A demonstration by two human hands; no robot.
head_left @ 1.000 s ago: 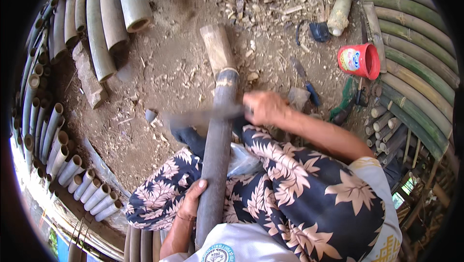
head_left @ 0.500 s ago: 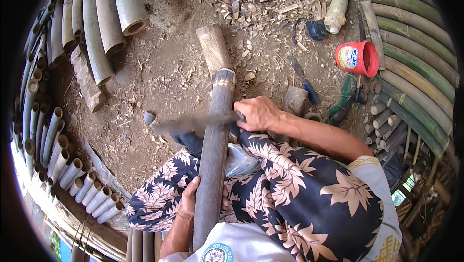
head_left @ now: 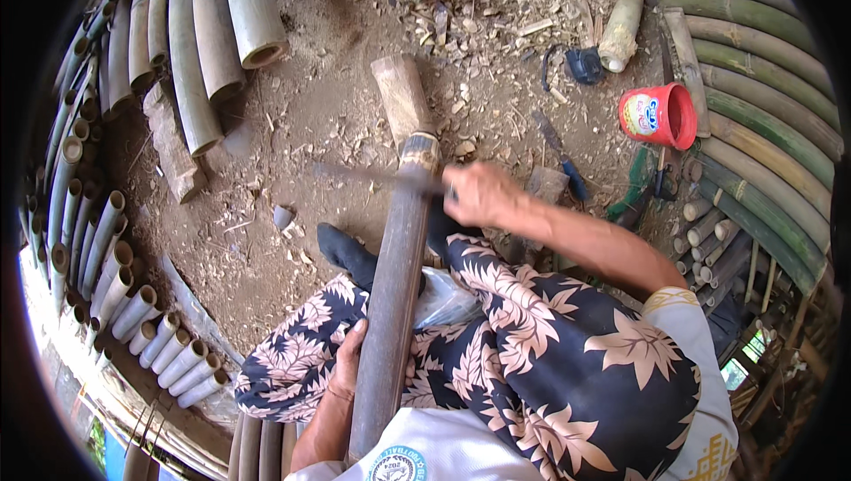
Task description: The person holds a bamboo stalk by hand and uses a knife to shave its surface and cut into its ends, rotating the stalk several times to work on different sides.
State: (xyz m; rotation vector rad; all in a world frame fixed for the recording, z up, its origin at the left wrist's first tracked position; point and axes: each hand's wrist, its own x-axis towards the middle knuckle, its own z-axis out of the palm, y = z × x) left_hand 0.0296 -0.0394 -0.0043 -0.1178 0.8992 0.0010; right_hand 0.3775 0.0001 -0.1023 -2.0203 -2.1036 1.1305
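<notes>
Holding bamboo (head_left: pixel 390 299) well apart from red tub (head_left: pixel 654 117), contents unclear

The floor (head_left: pixel 306 117) is brown earth, strewn with pale wood chips (head_left: pixel 535 27), thickest toward the far side. Cut bamboo (head_left: pixel 184 38) lines the left edge; long green and brown poles (head_left: pixel 762 95) lie stacked along the right. Daylight glares at lower left and shows through a small gap (head_left: pixel 734 375) at lower right.

Room exists left of pole (head_left: pixel 393 299); block (head_left: pixel 399 91) obstructs ahead.
</notes>
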